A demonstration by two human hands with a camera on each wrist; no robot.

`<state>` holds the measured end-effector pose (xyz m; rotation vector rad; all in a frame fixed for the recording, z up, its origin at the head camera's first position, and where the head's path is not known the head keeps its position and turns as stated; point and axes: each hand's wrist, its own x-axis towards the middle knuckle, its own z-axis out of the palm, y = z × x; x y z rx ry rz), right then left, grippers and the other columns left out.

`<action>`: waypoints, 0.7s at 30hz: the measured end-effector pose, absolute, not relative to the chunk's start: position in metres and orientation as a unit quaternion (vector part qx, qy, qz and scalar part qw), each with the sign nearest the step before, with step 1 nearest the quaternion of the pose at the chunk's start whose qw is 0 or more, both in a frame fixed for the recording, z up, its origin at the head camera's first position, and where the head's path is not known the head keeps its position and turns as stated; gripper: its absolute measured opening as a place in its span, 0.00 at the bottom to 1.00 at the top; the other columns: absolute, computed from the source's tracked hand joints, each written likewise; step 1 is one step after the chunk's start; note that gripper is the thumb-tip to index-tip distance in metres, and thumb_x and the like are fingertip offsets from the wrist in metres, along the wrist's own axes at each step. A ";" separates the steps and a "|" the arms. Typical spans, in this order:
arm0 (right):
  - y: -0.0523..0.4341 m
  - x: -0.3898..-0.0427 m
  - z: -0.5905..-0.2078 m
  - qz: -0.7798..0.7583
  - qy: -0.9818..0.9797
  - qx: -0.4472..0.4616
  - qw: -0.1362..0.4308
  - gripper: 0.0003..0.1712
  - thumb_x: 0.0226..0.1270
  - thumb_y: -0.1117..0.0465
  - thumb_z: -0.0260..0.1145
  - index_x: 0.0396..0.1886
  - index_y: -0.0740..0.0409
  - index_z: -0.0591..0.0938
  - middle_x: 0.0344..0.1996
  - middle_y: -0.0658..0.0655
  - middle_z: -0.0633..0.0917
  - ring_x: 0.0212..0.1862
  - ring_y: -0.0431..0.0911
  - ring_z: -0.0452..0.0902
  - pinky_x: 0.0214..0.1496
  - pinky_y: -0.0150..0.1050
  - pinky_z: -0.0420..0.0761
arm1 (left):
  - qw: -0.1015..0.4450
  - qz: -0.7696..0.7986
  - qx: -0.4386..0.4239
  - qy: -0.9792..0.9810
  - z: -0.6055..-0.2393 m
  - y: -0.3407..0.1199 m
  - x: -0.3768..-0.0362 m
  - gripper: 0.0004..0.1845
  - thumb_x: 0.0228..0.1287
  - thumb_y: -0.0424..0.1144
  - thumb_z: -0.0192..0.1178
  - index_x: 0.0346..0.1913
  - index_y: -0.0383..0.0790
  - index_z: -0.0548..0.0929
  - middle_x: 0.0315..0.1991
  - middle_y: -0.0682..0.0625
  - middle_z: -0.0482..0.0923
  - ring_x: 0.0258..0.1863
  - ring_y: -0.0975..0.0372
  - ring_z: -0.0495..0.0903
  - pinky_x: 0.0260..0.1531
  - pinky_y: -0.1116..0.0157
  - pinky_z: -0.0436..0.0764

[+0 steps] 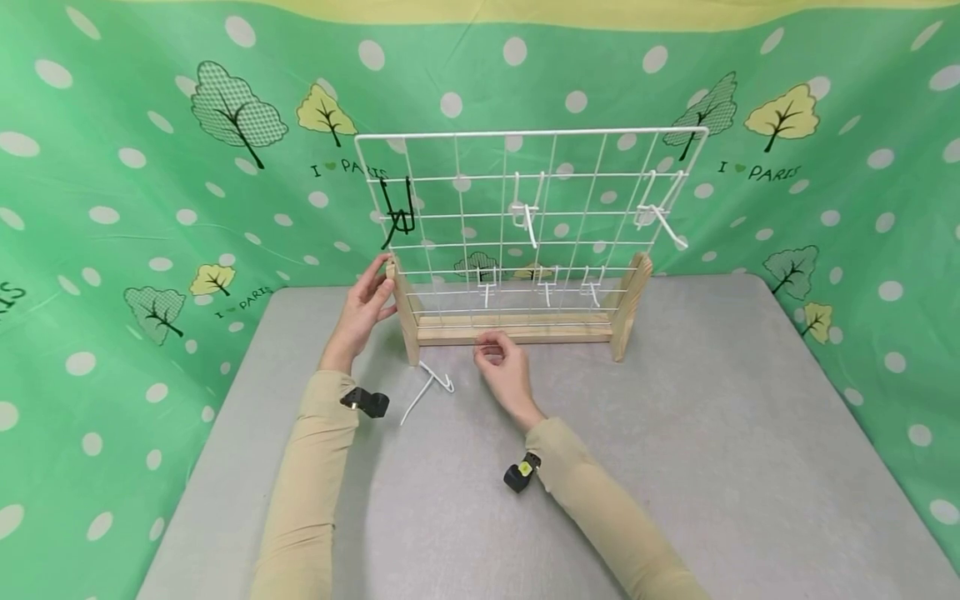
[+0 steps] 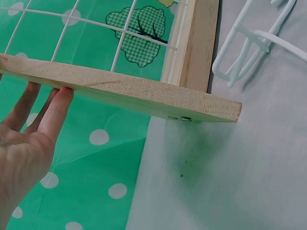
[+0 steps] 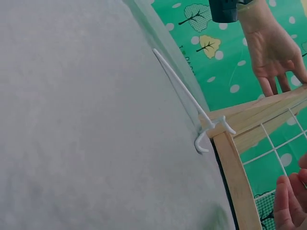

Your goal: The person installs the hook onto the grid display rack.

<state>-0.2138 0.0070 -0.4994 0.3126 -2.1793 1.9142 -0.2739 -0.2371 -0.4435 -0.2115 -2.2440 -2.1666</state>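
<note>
My left hand (image 1: 362, 312) is at the left wooden post (image 1: 405, 321) of a stand, fingertips touching the post's outer face. In the left wrist view its fingers (image 2: 53, 115) reach that face nearly straight. My right hand (image 1: 506, 371) is just in front of the wooden base bar (image 1: 517, 337), fingers loosely bent and thumb close to the index finger; I see nothing held there. A white wire grid (image 1: 577, 196) stands upright between the posts. On the table between my hands lies a loose white hook (image 1: 429, 388), also visible in the right wrist view (image 3: 184, 91).
A black hook (image 1: 397, 212) hangs at the grid's upper left. White hooks hang at upper middle (image 1: 528, 217) and upper right (image 1: 660, 217), with three smaller ones lower down (image 1: 547, 290). The grey table (image 1: 720, 433) meets a green dotted cloth (image 1: 847, 208) behind.
</note>
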 end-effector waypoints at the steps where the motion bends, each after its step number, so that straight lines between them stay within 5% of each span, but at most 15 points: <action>1: 0.006 -0.216 -0.506 0.652 -0.743 0.106 0.108 0.09 0.57 0.80 0.63 0.39 0.79 0.79 0.37 0.73 0.83 0.39 0.64 0.81 0.41 0.53 0.84 | 0.008 -0.694 -0.069 -0.717 -0.443 -0.237 -0.274 0.29 0.77 0.38 0.45 0.77 0.46 0.52 0.72 0.37 0.54 0.70 0.46 0.57 0.60 0.43 0.69; 10: 0.004 -0.210 -0.527 0.638 -0.759 0.108 0.076 0.06 0.58 0.76 0.62 0.36 0.68 0.81 0.35 0.61 0.84 0.37 0.52 0.82 0.40 0.37 0.85 | 0.011 -0.693 -0.075 -0.717 -0.442 -0.237 -0.273 0.29 0.77 0.37 0.44 0.77 0.45 0.52 0.72 0.36 0.54 0.69 0.45 0.57 0.60 0.43 0.69; 21: 0.002 -0.198 -0.531 0.584 -0.802 0.123 0.044 0.08 0.53 0.73 0.63 0.24 0.57 0.76 0.22 0.51 0.78 0.26 0.40 0.74 0.29 0.28 0.76 | 0.016 -0.691 -0.075 -0.719 -0.446 -0.237 -0.274 0.30 0.76 0.42 0.47 0.77 0.49 0.54 0.72 0.38 0.55 0.70 0.47 0.57 0.60 0.43 0.69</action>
